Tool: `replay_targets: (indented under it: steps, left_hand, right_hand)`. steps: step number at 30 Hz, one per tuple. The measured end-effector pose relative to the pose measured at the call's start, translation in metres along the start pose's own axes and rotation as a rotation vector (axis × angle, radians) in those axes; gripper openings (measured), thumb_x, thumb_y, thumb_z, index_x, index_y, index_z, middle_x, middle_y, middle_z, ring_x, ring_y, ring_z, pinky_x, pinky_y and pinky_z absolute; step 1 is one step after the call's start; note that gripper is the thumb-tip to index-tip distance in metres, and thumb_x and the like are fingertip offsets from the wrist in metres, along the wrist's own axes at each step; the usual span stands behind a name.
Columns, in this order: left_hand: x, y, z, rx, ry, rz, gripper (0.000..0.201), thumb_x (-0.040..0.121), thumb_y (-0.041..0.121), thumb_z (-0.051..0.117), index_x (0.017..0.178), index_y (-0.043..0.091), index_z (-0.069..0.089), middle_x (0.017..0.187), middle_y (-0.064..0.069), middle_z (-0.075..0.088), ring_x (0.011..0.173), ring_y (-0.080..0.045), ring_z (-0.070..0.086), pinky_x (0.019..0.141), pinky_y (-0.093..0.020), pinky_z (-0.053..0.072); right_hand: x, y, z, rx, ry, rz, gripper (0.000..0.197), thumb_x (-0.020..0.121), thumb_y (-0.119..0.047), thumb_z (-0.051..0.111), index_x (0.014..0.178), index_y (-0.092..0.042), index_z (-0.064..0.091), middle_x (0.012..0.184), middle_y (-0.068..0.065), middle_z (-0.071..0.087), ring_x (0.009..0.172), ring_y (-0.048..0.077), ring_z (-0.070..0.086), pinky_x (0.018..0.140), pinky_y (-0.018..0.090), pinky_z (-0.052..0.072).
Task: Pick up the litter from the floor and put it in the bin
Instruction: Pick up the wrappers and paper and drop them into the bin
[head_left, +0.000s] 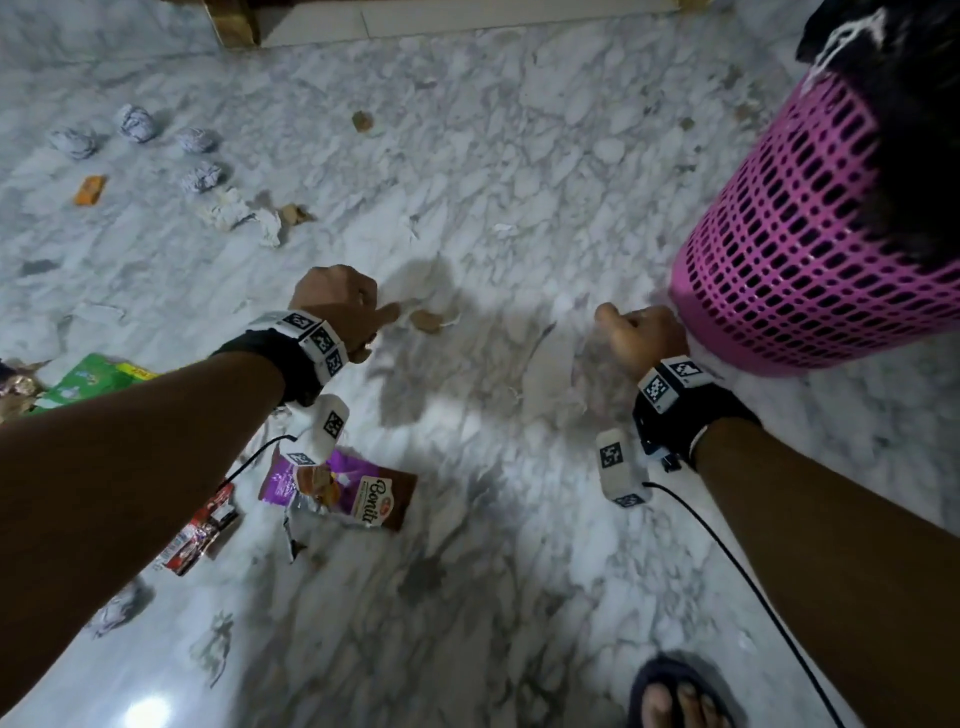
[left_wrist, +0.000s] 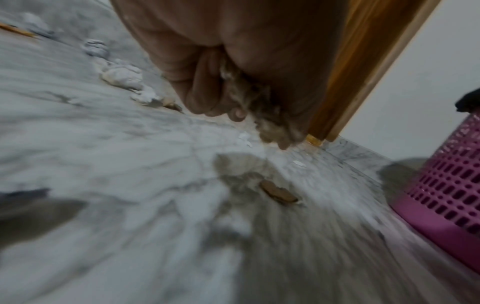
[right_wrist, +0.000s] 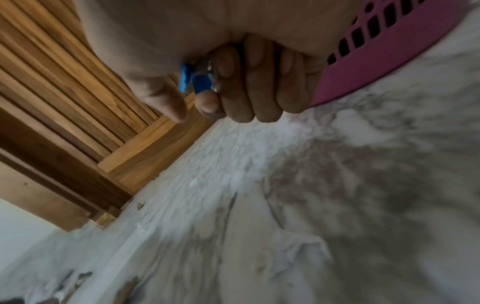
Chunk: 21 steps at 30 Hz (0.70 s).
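A pink mesh bin (head_left: 810, 228) with a black liner stands on the marble floor at the right. My left hand (head_left: 337, 306) hovers over the floor mid-frame, fingers curled round a crumpled brownish paper wad (left_wrist: 265, 115). A small brown scrap (head_left: 427, 320) lies on the floor just right of that hand, also seen in the left wrist view as a brown scrap (left_wrist: 279, 194). My right hand (head_left: 641, 332) is beside the bin's base, fingers curled round a small blue and silver wrapper (right_wrist: 200, 80).
Several crumpled paper balls (head_left: 137, 122) and an orange wrapper (head_left: 90, 189) lie at the far left. A purple-brown biscuit packet (head_left: 358, 493), a red wrapper (head_left: 200, 530) and a green packet (head_left: 88, 379) lie near my left forearm. A wooden door frame (head_left: 234, 23) stands at the back. My sandalled foot (head_left: 675, 696) is at the bottom.
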<state>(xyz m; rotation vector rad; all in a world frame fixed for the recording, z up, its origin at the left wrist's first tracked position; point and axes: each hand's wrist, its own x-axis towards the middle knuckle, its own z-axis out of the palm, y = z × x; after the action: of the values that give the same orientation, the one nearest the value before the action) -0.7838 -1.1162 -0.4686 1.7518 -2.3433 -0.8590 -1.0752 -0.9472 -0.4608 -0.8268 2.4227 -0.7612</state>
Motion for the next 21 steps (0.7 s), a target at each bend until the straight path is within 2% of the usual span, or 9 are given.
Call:
replay_targets:
  steps: [1, 3, 6, 8, 10, 11, 13, 16, 21]
  left_hand:
    - [0.001, 0.004, 0.003, 0.053, 0.005, 0.022, 0.045, 0.086, 0.048, 0.071, 0.058, 0.015, 0.058, 0.057, 0.004, 0.064, 0.038, -0.005, 0.058, 0.039, -0.012, 0.04]
    - [0.005, 0.009, 0.012, 0.06, -0.007, 0.061, 0.04, 0.084, 0.044, 0.073, 0.061, 0.015, 0.059, 0.059, -0.001, 0.067, 0.038, -0.008, 0.059, 0.043, -0.018, 0.044]
    - [0.009, 0.015, 0.022, -0.006, -0.032, 0.093, 0.024, 0.081, 0.041, 0.076, 0.077, 0.024, 0.06, 0.061, -0.002, 0.067, 0.037, -0.012, 0.06, 0.041, -0.027, 0.052]
    - [0.012, 0.016, 0.028, 0.038, -0.045, 0.131, 0.031, 0.078, 0.048, 0.079, 0.092, 0.03, 0.06, 0.059, 0.001, 0.066, 0.048, -0.016, 0.065, 0.05, -0.031, 0.055]
    - [0.016, 0.017, 0.034, 0.144, -0.058, 0.159, 0.044, 0.074, 0.051, 0.08, 0.109, 0.033, 0.061, 0.063, 0.004, 0.066, 0.065, -0.018, 0.068, 0.06, -0.03, 0.053]
    - [0.017, 0.016, 0.036, 0.166, -0.067, 0.155, 0.047, 0.073, 0.051, 0.081, 0.113, 0.036, 0.061, 0.066, 0.005, 0.067, 0.068, -0.018, 0.068, 0.06, -0.028, 0.051]
    - [0.017, 0.015, 0.041, 0.168, -0.086, 0.126, 0.043, 0.072, 0.053, 0.081, 0.109, 0.041, 0.065, 0.067, 0.005, 0.068, 0.066, -0.016, 0.067, 0.059, -0.028, 0.052]
    - [0.015, 0.016, 0.044, 0.059, -0.061, 0.032, 0.033, 0.07, 0.053, 0.084, 0.098, 0.038, 0.074, 0.072, 0.003, 0.07, 0.062, -0.02, 0.069, 0.063, -0.037, 0.062]
    - [0.014, 0.014, 0.048, 0.063, 0.008, 0.03, 0.019, 0.079, 0.045, 0.078, 0.081, 0.028, 0.071, 0.077, 0.002, 0.07, 0.066, -0.023, 0.07, 0.066, -0.039, 0.062]
  right_hand:
    - [-0.002, 0.009, 0.002, -0.023, 0.029, -0.036, 0.054, 0.084, -0.039, 0.061, 0.044, -0.013, 0.036, 0.042, 0.002, 0.036, 0.045, 0.023, 0.04, 0.054, 0.034, 0.032]
    - [-0.005, 0.026, 0.005, -0.087, 0.001, -0.127, 0.048, 0.081, -0.036, 0.068, 0.05, -0.015, 0.037, 0.046, -0.002, 0.039, 0.046, 0.015, 0.04, 0.054, 0.028, 0.03]
    - [-0.011, 0.045, 0.012, -0.183, -0.187, -0.205, 0.03, 0.072, -0.041, 0.08, 0.074, -0.025, 0.054, 0.075, -0.007, 0.06, 0.066, 0.011, 0.057, 0.06, 0.026, 0.043]
    - [-0.019, 0.055, 0.018, -0.225, -0.265, -0.227, 0.038, 0.067, -0.045, 0.085, 0.09, -0.026, 0.059, 0.085, -0.008, 0.063, 0.074, 0.013, 0.061, 0.066, 0.026, 0.047]
    - [-0.026, 0.061, 0.025, -0.255, -0.275, -0.246, 0.041, 0.067, -0.044, 0.086, 0.095, -0.03, 0.06, 0.084, -0.007, 0.062, 0.075, 0.016, 0.062, 0.067, 0.026, 0.046]
    - [-0.028, 0.062, 0.027, -0.251, -0.267, -0.248, 0.039, 0.067, -0.043, 0.085, 0.096, -0.031, 0.061, 0.082, -0.007, 0.062, 0.075, 0.016, 0.062, 0.067, 0.026, 0.047]
    - [-0.028, 0.063, 0.033, -0.231, -0.218, -0.221, 0.03, 0.07, -0.043, 0.082, 0.09, -0.03, 0.065, 0.076, -0.008, 0.063, 0.074, 0.017, 0.064, 0.068, 0.027, 0.051]
    - [-0.025, 0.06, 0.038, -0.24, -0.15, -0.197, 0.017, 0.076, -0.039, 0.078, 0.079, -0.023, 0.071, 0.071, -0.007, 0.065, 0.079, 0.021, 0.066, 0.071, 0.029, 0.054]
    - [-0.021, 0.06, 0.042, -0.194, -0.161, -0.237, 0.016, 0.083, -0.031, 0.072, 0.083, -0.017, 0.065, 0.088, 0.001, 0.071, 0.089, 0.021, 0.063, 0.08, 0.03, 0.051]
